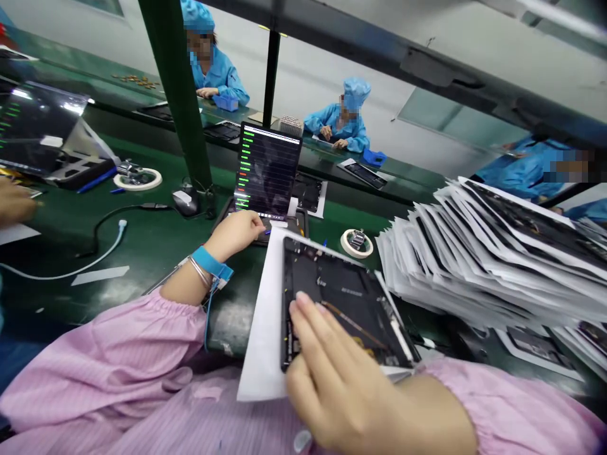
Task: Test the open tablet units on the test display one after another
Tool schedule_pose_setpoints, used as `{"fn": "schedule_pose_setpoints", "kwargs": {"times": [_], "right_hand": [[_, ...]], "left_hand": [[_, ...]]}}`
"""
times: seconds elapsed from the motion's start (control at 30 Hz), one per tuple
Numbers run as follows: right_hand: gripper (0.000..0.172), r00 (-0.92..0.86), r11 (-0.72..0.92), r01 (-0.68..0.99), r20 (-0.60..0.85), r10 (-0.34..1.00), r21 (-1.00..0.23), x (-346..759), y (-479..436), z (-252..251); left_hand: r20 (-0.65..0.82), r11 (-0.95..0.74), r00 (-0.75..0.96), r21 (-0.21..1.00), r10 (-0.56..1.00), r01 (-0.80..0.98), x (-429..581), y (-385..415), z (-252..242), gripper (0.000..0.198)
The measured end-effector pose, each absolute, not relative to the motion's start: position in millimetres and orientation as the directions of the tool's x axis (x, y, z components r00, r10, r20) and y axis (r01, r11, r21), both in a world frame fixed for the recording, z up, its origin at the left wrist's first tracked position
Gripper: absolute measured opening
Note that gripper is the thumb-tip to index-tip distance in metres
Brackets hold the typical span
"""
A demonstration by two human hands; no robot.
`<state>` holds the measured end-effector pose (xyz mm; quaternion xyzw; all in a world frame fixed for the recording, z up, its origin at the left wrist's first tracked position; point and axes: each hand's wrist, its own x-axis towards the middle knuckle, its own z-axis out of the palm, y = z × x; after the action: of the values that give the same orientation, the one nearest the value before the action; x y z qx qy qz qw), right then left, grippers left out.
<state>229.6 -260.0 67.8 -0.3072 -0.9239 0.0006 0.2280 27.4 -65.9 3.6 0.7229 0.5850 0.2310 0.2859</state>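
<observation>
My right hand [341, 373] holds a flat black device chassis [346, 291] by its near left side, fingers close together over its top. Bare inner parts show on the chassis: black battery-like blocks, small boards and a thin brown ribbon. A white sheet [260, 341] lies under it and sticks out on the left. Beyond, my left hand [239, 232] has its fingertips pinched at the base of a lit screen [268, 170] with rows of green and red marks. What those fingers hold is too small to make out. A blue strap [211, 262] circles that wrist.
A tall leaning stack of chassis and white sheets [465, 253] rises on the right. Two tape rolls [356, 244], a mouse [186, 201] and a white cable [90, 273] lie on the green bench. Left, another person's hand [16, 202] reaches in. Co-workers in blue sit opposite.
</observation>
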Motion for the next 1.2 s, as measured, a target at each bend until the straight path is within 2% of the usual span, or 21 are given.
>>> {"fn": "schedule_pose_setpoints", "kwargs": {"times": [0.07, 0.13, 0.2, 0.27, 0.33, 0.4, 0.5, 0.57, 0.63, 0.87, 1.2], "right_hand": [[0.017, -0.772, 0.808, 0.576, 0.406, 0.488, 0.124, 218.6, -264.3, 29.8], [0.019, -0.823, 0.786, 0.547, 0.359, 0.441, 0.288, 206.9, -260.8, -2.9], [0.019, -0.868, 0.798, 0.485, 0.31, 0.388, 0.357, 197.2, -252.4, -25.3], [0.017, -0.903, 0.839, 0.413, 0.28, 0.326, 0.355, 193.5, -241.1, -35.7], [0.019, -0.903, 0.887, 0.397, 0.274, 0.331, 0.236, 198.6, -227.2, -35.9], [0.025, -0.835, 0.863, 0.505, 0.268, 0.481, 0.026, 211.1, -210.0, -30.8], [0.016, -0.606, 0.637, 0.729, 0.195, 0.771, -0.251, 231.7, -180.5, -26.2], [0.006, -0.51, 0.521, 0.765, 0.14, 0.849, -0.378, 239.0, -163.9, -29.5], [0.01, -0.496, 0.481, 0.735, 0.104, 0.862, -0.479, 239.7, -153.9, -36.1], [0.009, -0.492, 0.438, 0.659, 0.091, 0.866, -0.611, 235.7, -153.0, -47.7], [0.006, -0.492, 0.448, 0.647, 0.111, 0.863, -0.617, 237.9, -154.4, -49.3]], "left_hand": [[0.07, -0.187, 0.188, 0.661, 0.98, 0.727, 25.6, -66.5, 5.8, 0.018], [0.092, -0.217, 0.212, 0.677, 0.973, 0.704, 26.9, -67.9, 5.9, 0.019], [0.055, -0.226, 0.272, 0.725, 0.961, 0.651, 30.6, -71.0, 4.4, 0.021], [-0.027, -0.21, 0.368, 0.781, 0.929, 0.588, 35.3, -76.4, 2.6, 0.023], [-0.125, -0.158, 0.463, 0.836, 0.877, 0.526, 39.7, -83.3, 1.3, 0.024], [-0.208, -0.095, 0.531, 0.868, 0.822, 0.487, 43.2, -89.8, 0.5, 0.024], [-0.286, -0.064, 0.579, 0.859, 0.763, 0.507, 47.0, -95.6, -1.6, 0.02], [-0.332, -0.078, 0.595, 0.826, 0.731, 0.558, 48.7, -96.7, -4.6, 0.017], [-0.383, -0.091, 0.602, 0.789, 0.701, 0.607, 50.0, -96.8, -8.5, 0.017], [-0.453, -0.095, 0.576, 0.725, 0.681, 0.682, 54.4, -99.6, -12.5, 0.016], [-0.497, -0.138, 0.612, 0.697, 0.615, 0.704, 57.0, -103.4, -7.7, 0.02]]}}
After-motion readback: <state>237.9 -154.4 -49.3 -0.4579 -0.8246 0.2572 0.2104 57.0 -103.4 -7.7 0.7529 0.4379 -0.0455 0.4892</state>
